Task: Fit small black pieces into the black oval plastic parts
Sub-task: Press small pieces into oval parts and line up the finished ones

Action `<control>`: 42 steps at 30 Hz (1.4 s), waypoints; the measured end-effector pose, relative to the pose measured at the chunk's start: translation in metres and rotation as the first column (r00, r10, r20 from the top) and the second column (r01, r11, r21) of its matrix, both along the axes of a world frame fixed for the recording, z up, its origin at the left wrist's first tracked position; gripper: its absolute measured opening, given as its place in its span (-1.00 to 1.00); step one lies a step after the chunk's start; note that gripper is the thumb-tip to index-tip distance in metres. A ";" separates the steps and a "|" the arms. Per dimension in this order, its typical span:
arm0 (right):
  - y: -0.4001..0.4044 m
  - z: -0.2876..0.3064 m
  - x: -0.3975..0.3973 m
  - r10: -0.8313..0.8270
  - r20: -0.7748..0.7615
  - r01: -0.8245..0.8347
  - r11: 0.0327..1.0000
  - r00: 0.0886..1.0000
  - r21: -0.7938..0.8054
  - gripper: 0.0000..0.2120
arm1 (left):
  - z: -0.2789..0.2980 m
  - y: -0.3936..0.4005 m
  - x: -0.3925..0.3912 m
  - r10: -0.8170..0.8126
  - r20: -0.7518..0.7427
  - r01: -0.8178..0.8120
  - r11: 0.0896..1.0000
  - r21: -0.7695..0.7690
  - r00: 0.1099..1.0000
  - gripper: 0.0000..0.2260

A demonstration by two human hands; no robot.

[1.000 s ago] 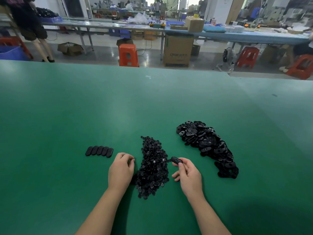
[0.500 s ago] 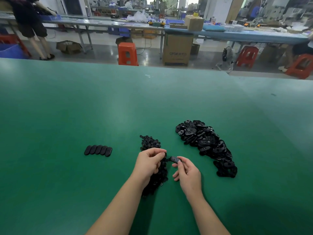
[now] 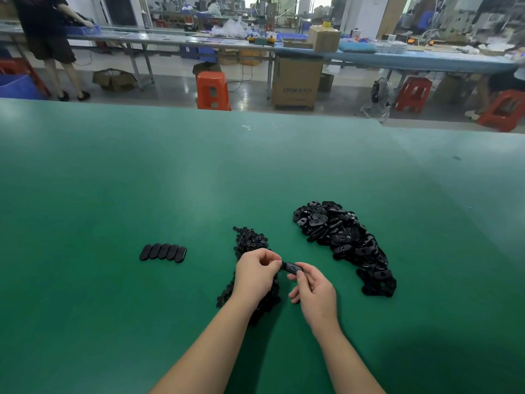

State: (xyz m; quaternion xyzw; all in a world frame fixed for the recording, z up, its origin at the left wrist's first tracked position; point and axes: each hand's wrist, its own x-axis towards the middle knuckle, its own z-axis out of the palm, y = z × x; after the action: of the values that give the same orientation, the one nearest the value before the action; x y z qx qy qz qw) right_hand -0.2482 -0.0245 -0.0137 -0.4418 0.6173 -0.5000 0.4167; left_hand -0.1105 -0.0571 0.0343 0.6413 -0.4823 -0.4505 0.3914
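Note:
My right hand (image 3: 314,291) pinches a black oval plastic part (image 3: 292,267) just above the table. My left hand (image 3: 255,273) has its fingers curled and pinches a small black piece against the left end of that oval part; the piece itself is mostly hidden by my fingertips. Under my left hand lies a pile of small black pieces (image 3: 250,241). A larger heap of black oval parts (image 3: 343,240) spreads to the right. A row of several oval parts (image 3: 163,252) lies flat side by side at the left.
The green table (image 3: 142,180) stretches far ahead and to both sides. Beyond its far edge are orange stools (image 3: 213,91), a cardboard box (image 3: 297,82), long workbenches and a person standing at the far left (image 3: 49,38).
My left hand left the table beside the small-piece pile, rose to the right and met the oval part held by my right hand. The right hand stayed nearly still.

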 end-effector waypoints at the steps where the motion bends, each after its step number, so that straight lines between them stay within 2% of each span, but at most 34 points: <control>1: 0.001 0.001 0.000 0.001 0.006 -0.001 1.000 1.000 -0.006 -0.80 | 0.000 0.000 -0.004 -0.021 0.074 0.023 0.999 -0.025 0.997 -0.88; 4: 0.002 0.003 -0.001 0.008 -0.001 -0.008 1.000 1.000 -0.027 -0.78 | 0.000 0.002 -0.014 -0.061 0.182 0.073 0.996 -0.060 0.981 -0.84; 12: 0.002 0.001 -0.004 0.014 -0.071 -0.016 0.999 0.997 -0.028 -0.79 | 0.002 0.005 -0.025 -0.108 0.274 0.122 0.992 -0.034 0.956 -0.91; 18: 0.002 0.004 -0.004 0.003 -0.028 -0.004 1.000 1.000 -0.023 -0.76 | 0.003 0.002 -0.028 -0.086 0.333 0.108 0.993 -0.048 0.939 -0.91; 22: 0.002 0.005 -0.006 -0.022 0.064 0.024 0.999 0.998 -0.025 -0.76 | 0.005 -0.001 -0.026 -0.123 0.338 0.141 0.990 -0.028 0.933 -0.82; 26: 0.001 0.006 -0.006 -0.031 0.106 0.036 0.998 0.994 -0.052 -0.79 | 0.004 -0.003 -0.023 -0.182 0.320 0.184 0.983 0.025 0.930 -0.88; 31: 0.001 0.004 -0.007 -0.030 0.103 0.037 0.997 0.994 -0.062 -0.86 | 0.003 -0.001 -0.026 -0.199 0.289 0.198 0.980 0.034 0.936 -0.92; 42: -0.002 -0.003 -0.008 -0.033 0.050 0.036 0.997 0.998 -0.066 -0.82 | 0.000 0.001 -0.027 -0.177 0.196 0.172 0.984 0.044 0.965 -0.94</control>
State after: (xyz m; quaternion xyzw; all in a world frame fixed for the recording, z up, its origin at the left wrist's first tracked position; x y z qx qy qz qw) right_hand -0.2562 -0.0261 -0.0171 -0.4326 0.5976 -0.5380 0.4078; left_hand -0.1375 -0.0565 0.0342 0.6432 -0.5676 -0.4232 0.2915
